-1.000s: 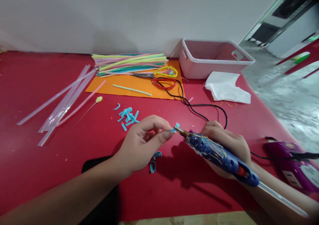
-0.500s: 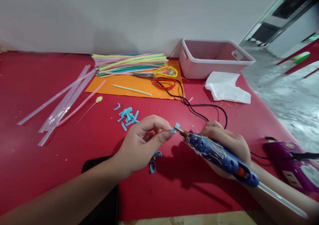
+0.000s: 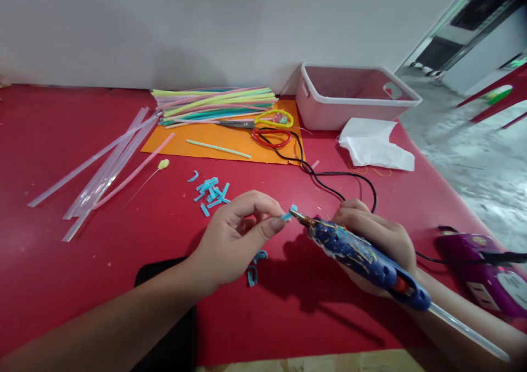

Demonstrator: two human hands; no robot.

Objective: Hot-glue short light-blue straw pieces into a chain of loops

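Note:
Between thumb and forefinger, my left hand pinches a small blue strip piece. My right hand is wrapped round a dark blue glue gun, whose metal tip is at the blue piece; whether it touches cannot be told. A clear glue stick sticks out of the gun's back end. Short cut blue pieces lie in a loose heap beyond my left hand. Two bent blue pieces lie on the table just below that hand.
Scissors and a bundle of coloured stems lie on orange paper. Clear glue sticks lie left. A pink bin, white cloth, black cable and purple power box are right. A black flat object is near.
The glue gun's tip has shifted very slightly to the right along the blue piece. My left hand stays practically still, and the things on the table have not moved.

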